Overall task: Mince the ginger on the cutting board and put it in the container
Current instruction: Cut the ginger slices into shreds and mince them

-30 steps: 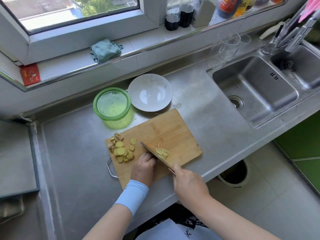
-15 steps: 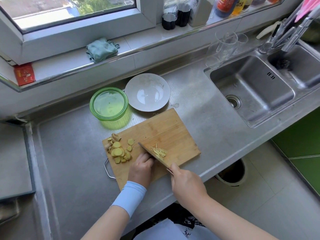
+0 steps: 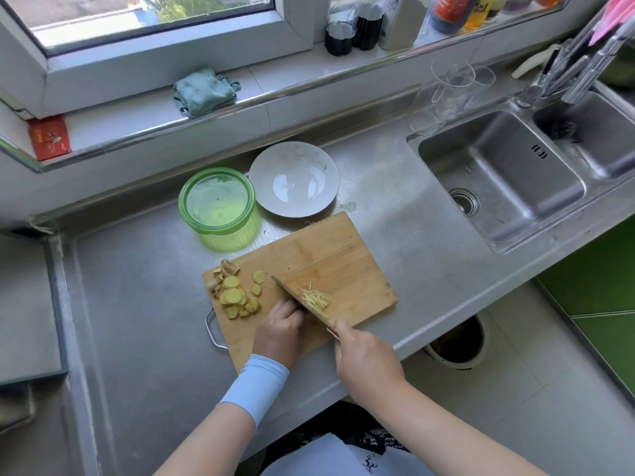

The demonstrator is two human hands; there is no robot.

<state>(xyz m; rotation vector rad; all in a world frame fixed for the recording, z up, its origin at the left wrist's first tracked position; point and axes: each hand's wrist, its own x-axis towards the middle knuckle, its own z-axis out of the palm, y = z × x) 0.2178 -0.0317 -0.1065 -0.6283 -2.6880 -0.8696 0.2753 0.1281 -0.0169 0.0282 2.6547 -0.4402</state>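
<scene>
A bamboo cutting board point(image 3: 330, 255) lies on the steel counter. A pile of ginger slices point(image 3: 235, 295) sits at its left end. Thin ginger strips point(image 3: 316, 298) lie right of the knife point(image 3: 297, 298), whose blade rests edge-down across the board. My right hand point(image 3: 366, 359) grips the knife's handle at the board's near edge. My left hand point(image 3: 280, 329) is curled on the board against the blade's left side; whatever it presses is hidden under the fingers. A green clear container point(image 3: 217, 201) stands open behind the board.
A white plate point(image 3: 293, 178) sits beside the container. To the right is a double sink point(image 3: 498, 180) with glasses point(image 3: 450, 87) at its back corner. A cloth point(image 3: 202, 91) and bottles point(image 3: 354, 29) are on the window sill. A bin point(image 3: 453, 345) stands below the counter edge.
The view has shifted a little. The knife and both hands stay at the same spot on the board, with the strip pile beside the blade about the same.
</scene>
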